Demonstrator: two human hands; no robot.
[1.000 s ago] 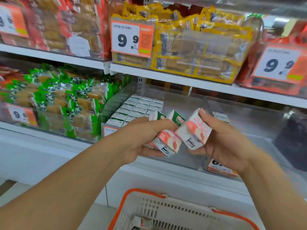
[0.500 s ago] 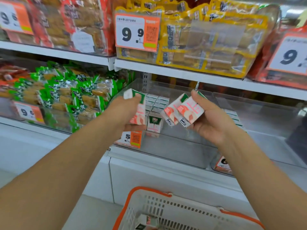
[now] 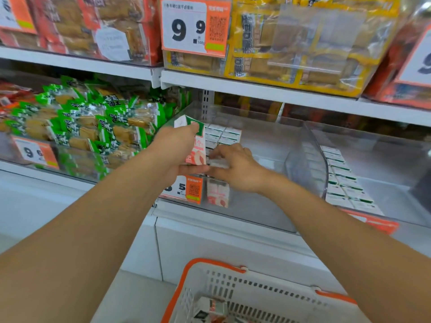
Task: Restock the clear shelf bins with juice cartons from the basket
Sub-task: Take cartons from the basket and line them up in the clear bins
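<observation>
Clear plastic bin [image 3: 256, 141] is getting filled front-left. Left hand [image 3: 177, 150] grips a peach juice carton [image 3: 196, 145] upright, probably queued next, while right hand [image 3: 235, 169] presses curled fingers on cartons it's seating. Basket [image 3: 245, 297] waits below with more.

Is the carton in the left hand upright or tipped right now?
Roughly upright. The left hand holds the carton with its green gabled top up and peach print below, above the front of the clear bin.
</observation>
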